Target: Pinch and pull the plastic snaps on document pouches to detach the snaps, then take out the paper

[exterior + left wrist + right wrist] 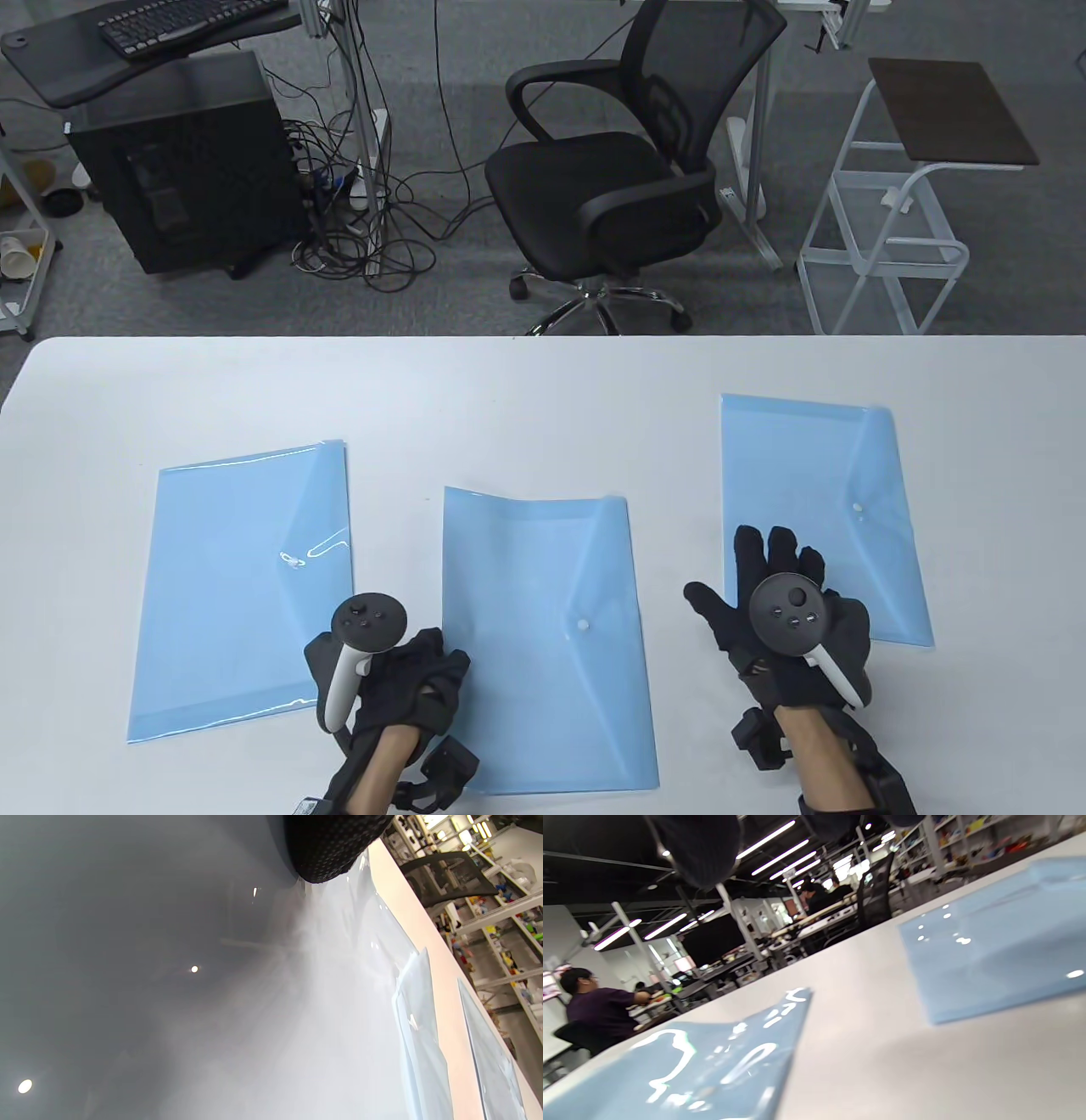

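Three light blue document pouches lie flat on the white table (526, 399): a left pouch (242, 586), a middle pouch (547, 637) and a right pouch (819, 492). The middle pouch's white snap (582, 625) and the right pouch's snap (859, 509) look fastened. My left hand (441, 671) has loosely curled fingers lying at the middle pouch's left edge. In the left wrist view one fingertip (331, 853) touches the plastic. My right hand (734, 569) is spread flat over the right pouch's near left corner. No paper shows outside any pouch.
Beyond the table's far edge stand a black office chair (611, 187), a white wire trolley (908, 212) and a black computer tower (187, 170) with tangled cables. In the right wrist view a seated person (598, 1005) is at a distant desk.
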`<state>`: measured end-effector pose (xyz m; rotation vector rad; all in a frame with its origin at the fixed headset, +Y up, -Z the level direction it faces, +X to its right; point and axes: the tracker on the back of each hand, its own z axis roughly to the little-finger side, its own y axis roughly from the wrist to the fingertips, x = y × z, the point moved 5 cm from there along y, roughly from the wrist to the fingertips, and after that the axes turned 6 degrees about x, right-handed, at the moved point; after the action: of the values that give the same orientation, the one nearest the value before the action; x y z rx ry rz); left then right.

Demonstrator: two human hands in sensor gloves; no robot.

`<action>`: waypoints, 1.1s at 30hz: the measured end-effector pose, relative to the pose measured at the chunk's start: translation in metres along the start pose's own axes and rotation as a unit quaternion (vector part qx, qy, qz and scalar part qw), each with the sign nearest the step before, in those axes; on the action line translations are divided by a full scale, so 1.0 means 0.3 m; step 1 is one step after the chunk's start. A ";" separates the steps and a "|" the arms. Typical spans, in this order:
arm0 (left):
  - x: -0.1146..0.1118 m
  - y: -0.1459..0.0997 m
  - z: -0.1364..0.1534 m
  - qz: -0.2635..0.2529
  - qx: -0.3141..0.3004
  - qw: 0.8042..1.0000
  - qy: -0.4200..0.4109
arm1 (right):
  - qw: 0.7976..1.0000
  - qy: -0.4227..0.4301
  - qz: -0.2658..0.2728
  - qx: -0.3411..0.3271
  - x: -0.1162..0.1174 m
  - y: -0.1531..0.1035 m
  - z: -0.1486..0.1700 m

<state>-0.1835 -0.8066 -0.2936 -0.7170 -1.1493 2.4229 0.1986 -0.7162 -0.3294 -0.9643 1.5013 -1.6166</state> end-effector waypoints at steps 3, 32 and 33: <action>0.000 0.001 0.001 -0.001 -0.001 1.000 0.003 | 0.999 -0.017 -0.040 -0.030 0.046 -0.009 -0.100; -0.005 -0.003 -0.006 -0.011 -0.005 1.000 0.020 | 0.933 -0.307 -0.170 -0.075 0.510 0.019 -0.423; -0.006 -0.004 -0.006 -0.010 -0.005 1.000 0.020 | 0.932 -0.312 -0.166 -0.075 0.513 0.021 -0.424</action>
<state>-0.1809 -0.8056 -0.2932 -0.7483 -1.1478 2.3774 0.0146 -0.7941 -0.3334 -1.7012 1.0584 -1.2321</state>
